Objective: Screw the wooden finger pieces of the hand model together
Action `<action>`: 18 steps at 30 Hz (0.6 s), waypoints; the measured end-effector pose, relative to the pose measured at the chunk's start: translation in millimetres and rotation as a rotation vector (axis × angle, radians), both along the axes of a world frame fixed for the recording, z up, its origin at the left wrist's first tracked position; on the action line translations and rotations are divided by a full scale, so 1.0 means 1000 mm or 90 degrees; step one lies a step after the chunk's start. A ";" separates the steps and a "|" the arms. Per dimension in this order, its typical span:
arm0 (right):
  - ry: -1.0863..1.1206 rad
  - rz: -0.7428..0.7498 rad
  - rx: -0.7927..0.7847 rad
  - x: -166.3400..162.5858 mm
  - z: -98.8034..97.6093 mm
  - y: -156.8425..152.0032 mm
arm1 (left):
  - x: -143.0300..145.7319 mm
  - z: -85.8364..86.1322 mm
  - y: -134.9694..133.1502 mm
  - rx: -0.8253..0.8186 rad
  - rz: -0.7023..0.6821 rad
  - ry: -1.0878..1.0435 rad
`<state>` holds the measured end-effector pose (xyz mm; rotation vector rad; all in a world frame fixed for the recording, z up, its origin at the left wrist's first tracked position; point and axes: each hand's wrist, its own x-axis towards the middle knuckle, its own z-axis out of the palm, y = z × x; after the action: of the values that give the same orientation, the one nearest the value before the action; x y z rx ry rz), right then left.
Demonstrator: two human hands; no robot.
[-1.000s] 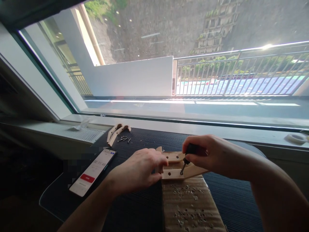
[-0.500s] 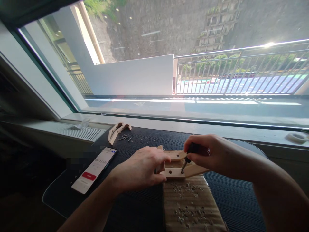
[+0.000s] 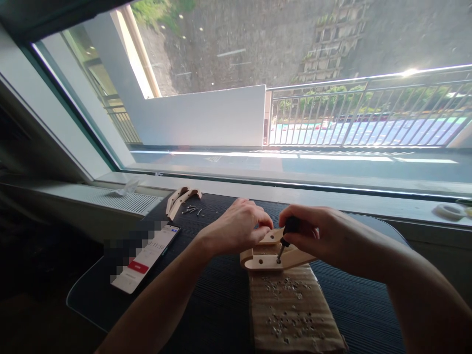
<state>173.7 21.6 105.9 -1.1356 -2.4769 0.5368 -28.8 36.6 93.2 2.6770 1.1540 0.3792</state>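
Observation:
My right hand [image 3: 313, 228] is wrapped round the black handle of a screwdriver [image 3: 292, 228]. The screwdriver's metal shaft slants down into a hole in the near arm of a pale wooden piece [image 3: 252, 264]. A second arm with a hole [image 3: 272, 237] lies behind it, partly covered by my hands. My left hand [image 3: 243, 223] is over the far arm, its thumb and fingers closed together; whatever is between the fingertips is hidden. Under the wood lies a corrugated cardboard block [image 3: 295, 309] pitted with many small holes.
On the dark table [image 3: 217, 295], two curved wooden pieces [image 3: 182, 201] lie at the back left beside several loose screws [image 3: 191, 210]. A phone [image 3: 143, 260] showing a timer lies at left. A tape roll [image 3: 450, 211] is on the right sill below the window.
My left hand has left the near arm's rounded left end and moved up and right to the far arm. My right hand and the screwdriver stay at the same hole.

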 end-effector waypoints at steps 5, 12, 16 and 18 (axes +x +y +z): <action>-0.004 0.007 -0.007 0.000 0.000 -0.003 | -0.003 -0.004 -0.005 -0.049 -0.024 0.053; -0.020 -0.013 0.016 0.003 0.000 -0.005 | -0.001 -0.012 -0.010 -0.103 -0.052 0.128; -0.012 -0.022 0.009 0.003 -0.001 -0.003 | 0.001 -0.019 -0.011 -0.079 -0.060 0.164; -0.006 -0.025 0.010 0.003 -0.001 -0.001 | 0.003 -0.022 -0.012 -0.060 -0.057 0.181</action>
<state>177.1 20.2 104.6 -1.1796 -2.4572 0.5007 -25.6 24.9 71.5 2.7490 1.0862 -0.0708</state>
